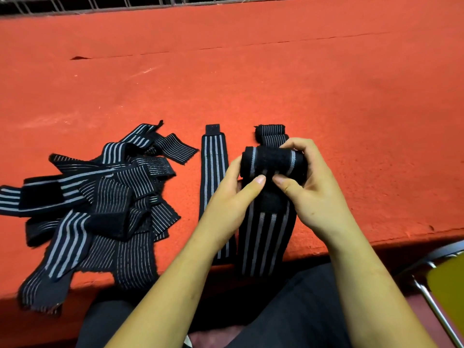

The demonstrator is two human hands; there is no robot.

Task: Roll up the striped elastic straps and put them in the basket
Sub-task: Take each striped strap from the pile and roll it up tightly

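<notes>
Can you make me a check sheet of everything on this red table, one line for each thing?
Surface: red table, a slit far back.
Job's things: roll part wound, its tail hangs over the near edge; flat strap to its left; pile of loose straps further left; basket not seen.
Clutter: nothing seen.
Hands: left hand and right hand both grip the roll.
Cables: nothing seen.
Surroundings: metal grid beyond the table; chair at right.
</notes>
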